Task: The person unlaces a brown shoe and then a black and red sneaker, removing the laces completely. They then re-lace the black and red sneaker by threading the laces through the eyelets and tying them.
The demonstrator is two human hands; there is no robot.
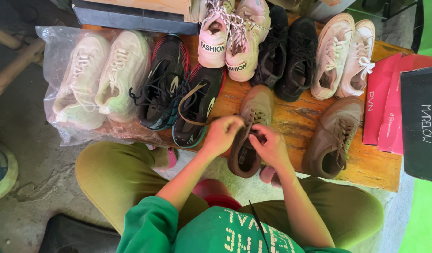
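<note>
Brown shoe [250, 129]: on the wooden bench [366, 164], near its front edge, heel toward the person, toe pointing away. Left hand [221, 135]: fingers pinched together on the lace at the shoe's left side. Right hand [271, 146]: fingers closed on the lace at the tongue, just beside the left hand. Second brown shoe [333, 136]: same bench, to the right, apart from the first, untouched. Black pair with red and teal trim [181, 91]: left of the brown shoe, laces loose. Pale pair in clear plastic bag [101, 77]: far left end, the bag overhanging the bench edge. Pink-and-white pair [234, 40]: back row, centre, printed bands at the heels. Black pair [288, 56]: back row, right of the pink pair. Cream pair [345, 54]: back row, further right. Red boxes [387, 105]: flat, rectangular, at the right end, white lettering on the sides. Black box [421, 124]: rightmost, overlapping the red ones, white lettering on its face. Grey box [131, 18]: long, behind the rows, top left, under a tan carton.
</note>
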